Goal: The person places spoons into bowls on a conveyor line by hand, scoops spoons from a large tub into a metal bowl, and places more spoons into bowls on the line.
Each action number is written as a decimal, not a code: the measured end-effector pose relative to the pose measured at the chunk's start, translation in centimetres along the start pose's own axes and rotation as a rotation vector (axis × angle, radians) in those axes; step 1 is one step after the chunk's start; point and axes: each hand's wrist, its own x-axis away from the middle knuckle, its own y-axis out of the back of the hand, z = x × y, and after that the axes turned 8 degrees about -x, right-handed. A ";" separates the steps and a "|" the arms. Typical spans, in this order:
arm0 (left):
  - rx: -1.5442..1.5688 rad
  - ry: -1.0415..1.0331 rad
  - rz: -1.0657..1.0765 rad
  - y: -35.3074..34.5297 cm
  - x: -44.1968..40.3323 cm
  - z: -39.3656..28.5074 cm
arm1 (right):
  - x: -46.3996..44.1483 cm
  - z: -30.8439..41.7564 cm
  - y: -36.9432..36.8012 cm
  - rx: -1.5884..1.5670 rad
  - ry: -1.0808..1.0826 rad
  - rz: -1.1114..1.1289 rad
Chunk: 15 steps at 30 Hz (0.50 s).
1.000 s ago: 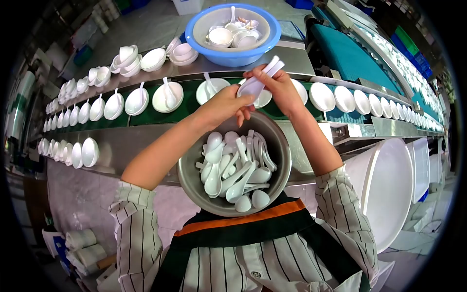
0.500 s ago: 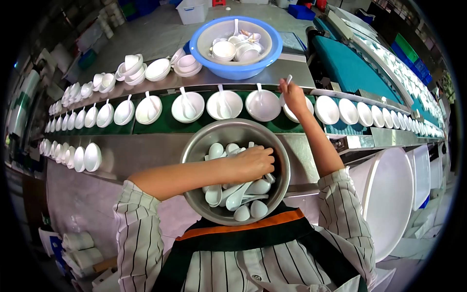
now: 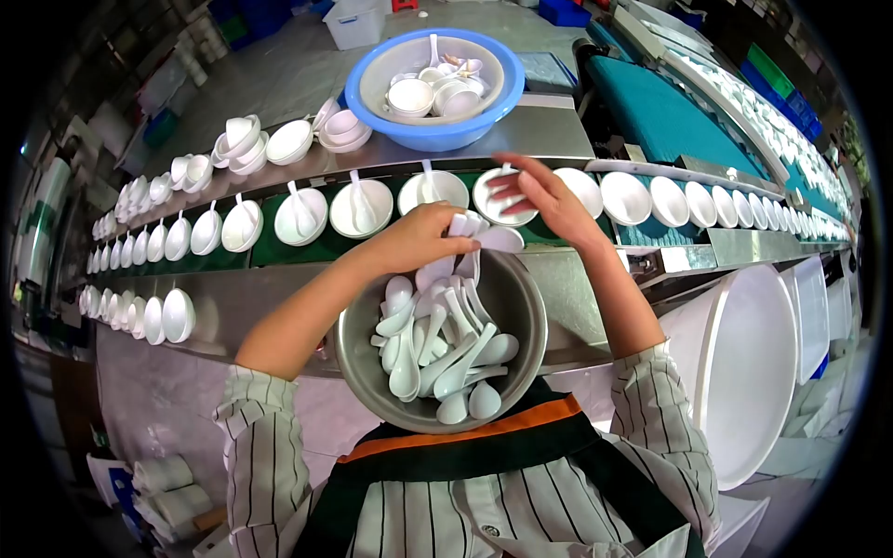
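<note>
My left hand [image 3: 426,235] is closed around a bunch of white spoons [image 3: 499,241] and hovers over the far rim of a steel basin [image 3: 350,367]. More loose white spoons [image 3: 437,358] lie in that basin. My right hand [image 3: 539,200] has its fingers spread and holds nothing; it hangs over a white bowl [image 3: 493,206] on the green belt. A spoon handle shows just behind those fingers, and the rest of that spoon is hidden. To the left, white bowls [image 3: 361,223] each carry a spoon; to the right, bowls [image 3: 626,199] are without spoons.
Behind the belt a blue tub [image 3: 433,139] holds bowls and spoons on a steel ledge. Stacked bowls [image 3: 290,141] stand left of it. More bowls [image 3: 178,316] line the near steel counter. A large white tub [image 3: 744,372] stands at right, below a teal conveyor [image 3: 660,112].
My left hand has risen from the basin with several spoons. My right hand, which held a spoon, has moved left and opened. The bowls on the belt have shifted left.
</note>
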 end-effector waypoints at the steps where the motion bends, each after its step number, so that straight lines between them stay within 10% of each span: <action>1: 0.140 0.042 -0.011 0.0 -0.1 -0.1 | 0.6 1.4 -0.9 -0.032 -0.074 0.162; 5: 0.228 0.118 -0.100 0.1 -0.2 0.9 | 1.1 1.8 -3.3 0.453 -0.007 0.146; 15: 0.758 0.325 -0.185 0.5 0.2 4.0 | -1.0 -5.3 1.1 -0.079 -0.043 -0.322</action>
